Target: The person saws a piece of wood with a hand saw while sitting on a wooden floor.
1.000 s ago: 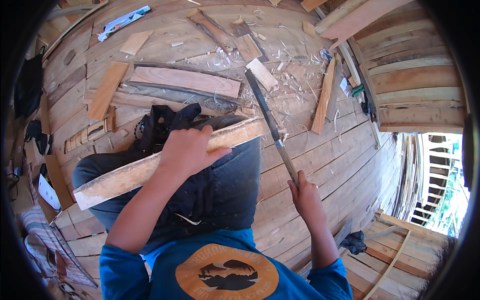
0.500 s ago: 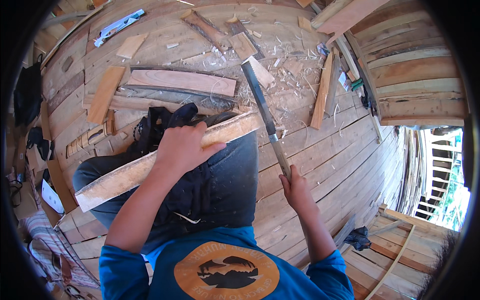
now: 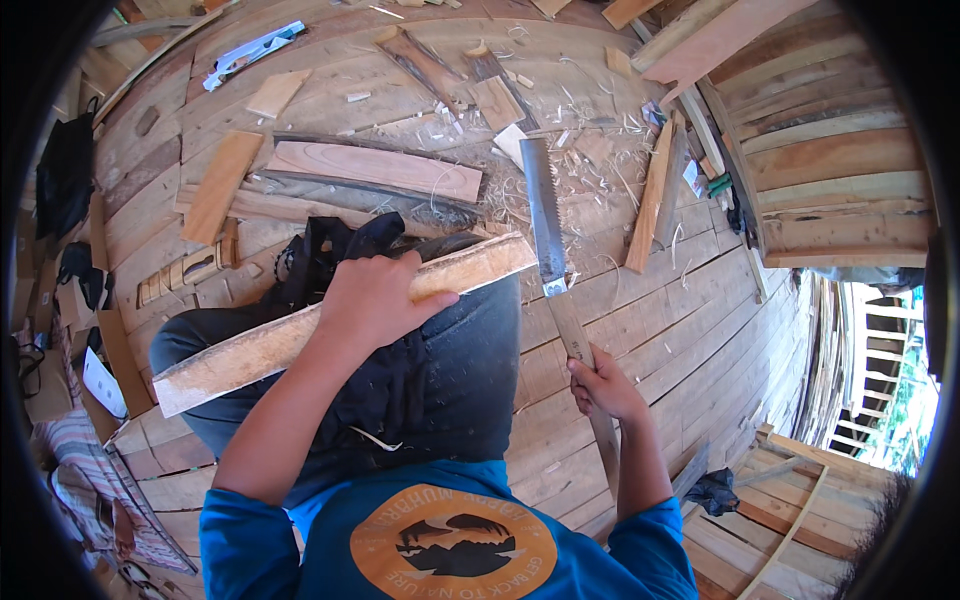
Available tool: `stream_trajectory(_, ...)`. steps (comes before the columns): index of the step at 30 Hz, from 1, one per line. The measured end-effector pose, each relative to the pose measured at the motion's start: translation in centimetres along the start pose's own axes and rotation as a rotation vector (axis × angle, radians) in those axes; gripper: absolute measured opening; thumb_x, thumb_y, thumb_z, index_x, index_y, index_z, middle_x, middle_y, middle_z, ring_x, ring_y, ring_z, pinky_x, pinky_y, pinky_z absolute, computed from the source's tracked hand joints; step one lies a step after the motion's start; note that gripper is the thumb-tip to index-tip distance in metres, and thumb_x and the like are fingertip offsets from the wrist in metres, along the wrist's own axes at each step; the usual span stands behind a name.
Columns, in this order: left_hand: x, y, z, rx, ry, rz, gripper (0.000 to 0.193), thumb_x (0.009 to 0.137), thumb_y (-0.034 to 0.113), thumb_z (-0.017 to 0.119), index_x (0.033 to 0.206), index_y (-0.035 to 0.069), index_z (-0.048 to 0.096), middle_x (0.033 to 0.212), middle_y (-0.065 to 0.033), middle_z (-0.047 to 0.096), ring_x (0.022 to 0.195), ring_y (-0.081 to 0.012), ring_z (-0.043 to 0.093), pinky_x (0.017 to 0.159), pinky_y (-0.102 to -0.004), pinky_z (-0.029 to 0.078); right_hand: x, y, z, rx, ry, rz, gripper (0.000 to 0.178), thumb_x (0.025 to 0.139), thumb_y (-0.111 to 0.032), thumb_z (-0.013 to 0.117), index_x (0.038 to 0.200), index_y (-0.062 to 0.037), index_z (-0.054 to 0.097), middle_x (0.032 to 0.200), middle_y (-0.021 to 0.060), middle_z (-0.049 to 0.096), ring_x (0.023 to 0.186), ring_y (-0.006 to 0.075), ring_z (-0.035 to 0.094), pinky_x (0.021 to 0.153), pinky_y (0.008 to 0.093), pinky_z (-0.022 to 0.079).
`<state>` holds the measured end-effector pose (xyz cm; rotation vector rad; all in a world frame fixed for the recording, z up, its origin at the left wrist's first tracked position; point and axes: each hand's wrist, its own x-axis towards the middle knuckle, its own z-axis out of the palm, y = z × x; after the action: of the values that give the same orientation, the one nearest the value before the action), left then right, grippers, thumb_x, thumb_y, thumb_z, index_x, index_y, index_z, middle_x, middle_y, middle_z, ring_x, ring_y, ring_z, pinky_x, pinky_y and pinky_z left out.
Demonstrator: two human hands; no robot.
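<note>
Across my lap lies a pale wooden board [image 3: 245, 352], its right end raised past my knee. My left hand [image 3: 378, 295] is closed over the board near its middle, thumb along the near edge. In my right hand [image 3: 607, 384] I grip a handsaw [image 3: 547, 215] by its long straight wooden handle. The blade points away from me with its flat side showing. It stands close beside the board's right end; whether they touch, I cannot tell.
Beyond my knees a plank [image 3: 375, 168], a short board [image 3: 222, 187] and wood shavings [image 3: 590, 165] lie on the plank floor [image 3: 650, 335]. A slatted wooden panel [image 3: 835, 150] stands at the far right. A black bag [image 3: 66, 170] hangs at the left.
My right hand has slid up the saw's handle, so more of it shows below my grip. The blade has turned its flat face toward view. My left hand still holds the board.
</note>
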<state>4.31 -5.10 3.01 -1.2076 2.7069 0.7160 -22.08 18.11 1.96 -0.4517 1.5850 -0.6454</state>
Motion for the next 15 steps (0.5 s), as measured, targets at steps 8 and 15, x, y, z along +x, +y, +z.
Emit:
stream_trajectory(8, 0.0, 0.5, 0.0, 0.023, -0.023, -0.033, 0.062, 0.082, 0.066, 0.057, 0.089, 0.004, 0.063, 0.072, -0.0163, 0.068, 0.071, -0.0319, 0.069, 0.065, -0.0423, 0.054, -1.0, -0.1, 1.4, 0.054, 0.273, -0.184, 0.019, 0.101, -0.025, 0.051, 0.094, -0.0085, 0.046, 0.055, 0.0002, 0.044, 0.040, 0.0113, 0.044, 0.038, 0.0279, 0.038)
stream_trajectory(15, 0.1, 0.2, 0.3, -0.030, -0.026, -0.048, 0.063, 0.080, 0.066, 0.058, 0.091, 0.005, 0.063, 0.075, -0.0178, 0.067, 0.075, -0.0350, 0.068, 0.068, -0.0457, 0.053, -0.5, 0.6, 2.8, -0.631, 0.660, -0.515, 0.022, 0.099, -0.023, 0.053, 0.090, -0.0044, 0.049, 0.054, 0.0015, 0.050, 0.043, 0.0104, 0.047, 0.041, 0.0275, 0.036)
